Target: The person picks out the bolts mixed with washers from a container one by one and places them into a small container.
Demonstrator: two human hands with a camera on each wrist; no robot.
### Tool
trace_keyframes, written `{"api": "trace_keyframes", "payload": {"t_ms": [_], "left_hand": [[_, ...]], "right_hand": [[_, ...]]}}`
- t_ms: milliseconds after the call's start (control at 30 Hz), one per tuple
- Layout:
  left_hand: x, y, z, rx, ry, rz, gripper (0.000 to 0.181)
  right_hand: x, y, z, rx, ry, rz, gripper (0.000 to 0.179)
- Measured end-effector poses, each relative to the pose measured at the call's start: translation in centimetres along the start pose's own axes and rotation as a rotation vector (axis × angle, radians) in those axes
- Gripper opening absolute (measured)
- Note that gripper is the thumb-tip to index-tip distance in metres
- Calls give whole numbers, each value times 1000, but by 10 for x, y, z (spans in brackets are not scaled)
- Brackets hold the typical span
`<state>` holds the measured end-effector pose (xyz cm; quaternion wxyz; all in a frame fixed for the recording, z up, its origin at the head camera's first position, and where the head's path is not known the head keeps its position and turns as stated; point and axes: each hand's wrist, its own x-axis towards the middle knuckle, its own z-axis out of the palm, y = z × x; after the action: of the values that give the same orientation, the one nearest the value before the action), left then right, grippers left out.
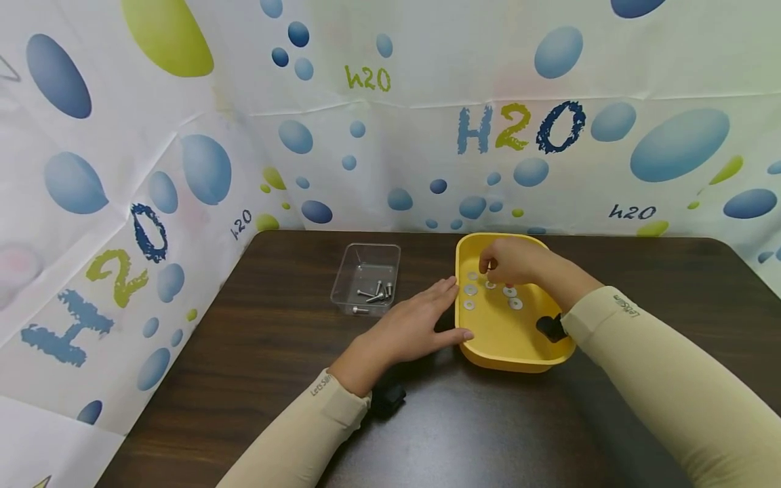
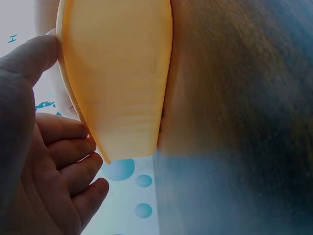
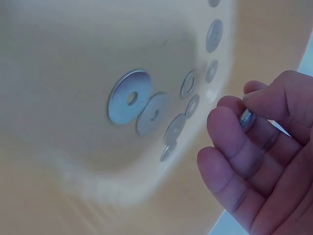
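Observation:
A yellow tray stands on the table, with several flat metal washers of different sizes on its floor. My left hand rests against the tray's left side, its fingers extended; in the left wrist view the thumb touches the rim. Over the far part of the tray is my right hand, its fingers bent. The right wrist view shows thumb and fingers pinching a small silver metal piece, mostly covered by the fingertips. Larger washers lie below that hand.
A clear plastic box with several metal bolts stands left of the tray. Behind the dark wooden table hangs a white sheet printed with blue and green drops. Each wrist carries a small black camera.

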<state>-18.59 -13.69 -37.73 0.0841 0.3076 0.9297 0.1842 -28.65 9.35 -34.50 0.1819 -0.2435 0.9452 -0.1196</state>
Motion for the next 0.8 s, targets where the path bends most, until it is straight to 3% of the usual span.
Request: {"api": "trace_keyframes", "payload": {"t_ms": [567,800], "left_hand": [[2,2,-1,1,-2,-22,89],[2,3,0,8,6,-19,89]], "right_hand": [[-2,-4,-9,71,13,-34,26],[-4,-4,-15,103,62,-69,27]]}}
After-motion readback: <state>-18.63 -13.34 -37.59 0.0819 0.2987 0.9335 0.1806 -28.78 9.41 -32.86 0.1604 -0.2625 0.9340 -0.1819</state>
